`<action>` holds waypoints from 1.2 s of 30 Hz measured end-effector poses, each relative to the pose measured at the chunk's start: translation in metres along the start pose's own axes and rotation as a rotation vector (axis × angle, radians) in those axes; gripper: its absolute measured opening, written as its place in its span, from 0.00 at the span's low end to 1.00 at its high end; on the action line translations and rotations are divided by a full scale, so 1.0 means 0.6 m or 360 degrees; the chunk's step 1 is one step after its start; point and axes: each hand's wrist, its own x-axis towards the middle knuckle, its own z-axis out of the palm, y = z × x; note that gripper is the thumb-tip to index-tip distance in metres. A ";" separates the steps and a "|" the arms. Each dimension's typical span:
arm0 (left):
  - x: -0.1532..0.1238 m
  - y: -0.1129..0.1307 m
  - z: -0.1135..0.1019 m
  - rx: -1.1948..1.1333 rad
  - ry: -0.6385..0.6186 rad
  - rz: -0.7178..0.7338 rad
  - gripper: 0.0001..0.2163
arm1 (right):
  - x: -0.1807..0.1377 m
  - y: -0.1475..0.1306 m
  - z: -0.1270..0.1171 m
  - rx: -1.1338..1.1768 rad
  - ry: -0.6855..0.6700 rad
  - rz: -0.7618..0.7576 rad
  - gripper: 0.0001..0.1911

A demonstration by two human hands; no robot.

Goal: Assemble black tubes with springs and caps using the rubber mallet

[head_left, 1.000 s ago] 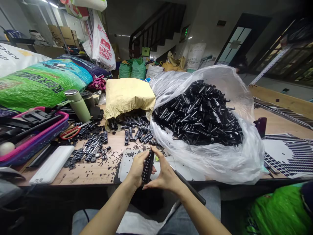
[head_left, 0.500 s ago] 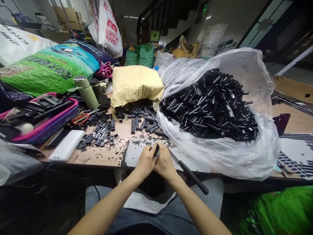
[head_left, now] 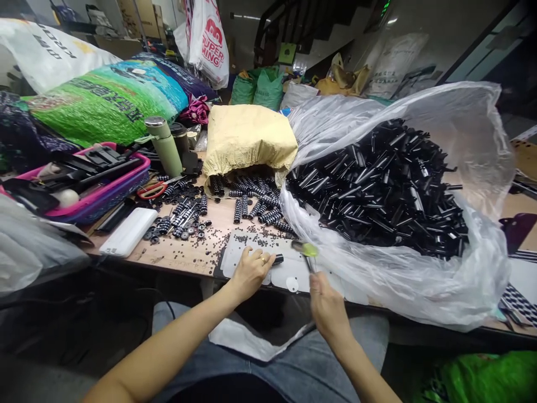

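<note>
My left hand (head_left: 250, 271) lies over a light grey board (head_left: 235, 258) at the table's front edge. Its fingers are closed around a short black tube (head_left: 278, 258), whose end sticks out to the right. In my right hand (head_left: 329, 308) is a hammer (head_left: 309, 250), gripped by its handle, with a yellow-green face on its slightly blurred head. The hammer head is up to the right of the tube, apart from it. Tiny dark rings (head_left: 251, 239) are scattered on and beyond the board. A white round disc (head_left: 292, 284) shows between my hands.
A clear plastic bag (head_left: 403, 291) full of black plastic parts (head_left: 377, 190) fills the right. Behind the board, a yellow sack (head_left: 251, 131) spills ridged black rollers (head_left: 241, 207). Leftward are a white power bank (head_left: 128, 232), red-handled scissors (head_left: 151, 191), a pink basket (head_left: 140, 164) and a green flask (head_left: 165, 151).
My hands have parted. The right one has taken up the hammer that lay across the table edge and raised its head; the left keeps the black tube. The view has shifted slightly.
</note>
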 end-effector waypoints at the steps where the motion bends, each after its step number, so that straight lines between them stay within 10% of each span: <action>1: -0.001 0.004 0.003 0.0013 -0.0006 -0.0017 0.18 | 0.000 -0.004 0.001 -0.0061 -0.0068 -0.0014 0.18; 8: 0.001 0.052 0.031 0.0014 -0.0010 -0.0049 0.29 | -0.009 -0.073 -0.033 0.0235 0.0022 -0.0211 0.22; 14: 0.010 0.044 0.054 -0.0117 0.0030 -0.0019 0.25 | -0.005 -0.112 0.019 -0.0133 -0.0388 -0.0502 0.21; 22: 0.043 0.030 -0.008 -0.0529 -0.0131 -0.0182 0.11 | 0.048 -0.007 -0.006 -0.0422 -0.0088 -0.0179 0.20; 26: 0.110 -0.033 -0.006 -0.0566 0.0093 -0.0828 0.11 | 0.058 0.032 0.015 -0.0591 0.0013 -0.0088 0.19; 30: 0.153 -0.088 0.017 -0.0662 0.0133 -0.0856 0.11 | 0.064 0.043 0.038 -0.0522 0.0185 -0.0155 0.19; 36: 0.082 -0.113 0.006 -0.0901 0.0211 -0.0801 0.10 | 0.158 0.091 0.008 -0.0209 0.0246 -0.0145 0.24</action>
